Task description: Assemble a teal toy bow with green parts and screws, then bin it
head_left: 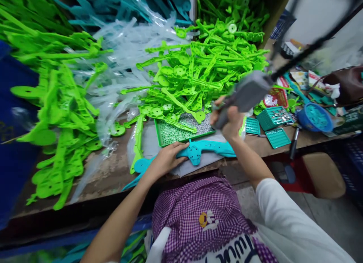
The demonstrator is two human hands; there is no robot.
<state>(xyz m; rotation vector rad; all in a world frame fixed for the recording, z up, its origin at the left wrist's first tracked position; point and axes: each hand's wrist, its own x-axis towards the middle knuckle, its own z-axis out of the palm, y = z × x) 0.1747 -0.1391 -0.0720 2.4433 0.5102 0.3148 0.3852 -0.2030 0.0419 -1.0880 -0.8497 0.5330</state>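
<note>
Fingers (181, 145) of the left hand (167, 158) are closed across the blue part (215, 145), with the thumb (179, 162) at its near edge. Blue part observed lying lengthwise along the front of the tabletop (107, 172), partly on a grey sheet (195, 166), directly before the tray (187, 139). Right hand (233, 125): fingers wrapped around a grey tool (249, 91), raised near the right end of the tray; the tool is blurred and its tip cannot be made out. A black cord (309, 50) runs from the tool toward the upper right.

Tray is green, with a perforated surface at left and small silver pieces at right; some green parts (201, 62) overhang its far edge. Green parts are heaped behind the tray, with a 2nd heap at the left of the tabletop. Pale translucent pieces (121, 44) lie between these 2 heaps. At right, a blue tub (301, 118) contains small blue pieces; green boxes (264, 121) stand to its left, near a red basket (276, 97). Beyond the tabletop's front edge, a chair (326, 176) stands at right. Person wears a purple checked apron (193, 202)
</note>
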